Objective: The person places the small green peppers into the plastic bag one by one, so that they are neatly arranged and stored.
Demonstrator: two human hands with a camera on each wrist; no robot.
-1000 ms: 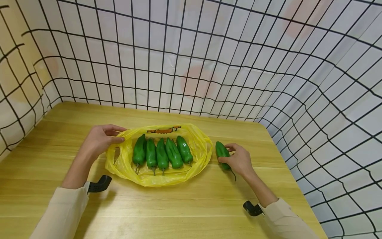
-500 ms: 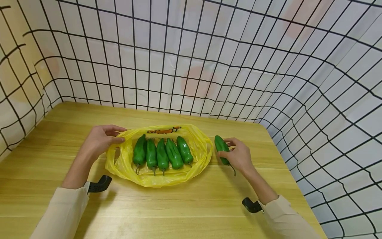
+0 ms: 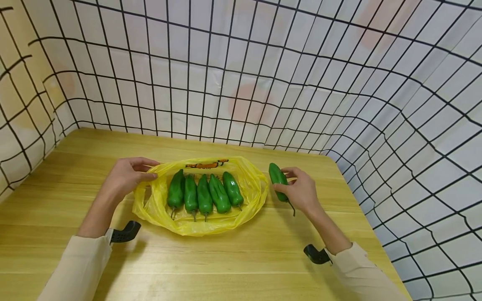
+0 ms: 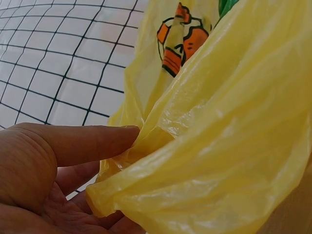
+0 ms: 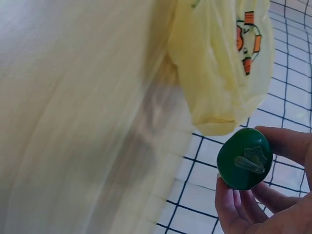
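A yellow plastic bag [image 3: 180, 228] lies on the table with its mouth spread wide and an orange print on its far side. Several green peppers [image 3: 205, 196] sit inside it in a row, most stems toward me. At the bag's left end my left hand [image 3: 122, 179] pinches the plastic; in the left wrist view the thumb lies on the bag [image 4: 209, 151] and the other fingers are partly behind it. To the right of the bag, my right hand [image 3: 301, 193] grips another green pepper [image 3: 276, 174] between thumb and fingers. Its stem end [image 5: 234, 158] faces the right wrist camera.
The wooden table [image 3: 211, 267] runs back to a wall covered in a black-and-white grid cloth [image 3: 211, 83]. That cloth also rises along the left and right sides. A dark camera mount [image 3: 126, 232] sticks out from the left wrist, another [image 3: 316, 255] from the right.
My right hand has moved the pepper a little away from me, toward the back of the table. The left hand, the bag and the peppers in it have stayed put.
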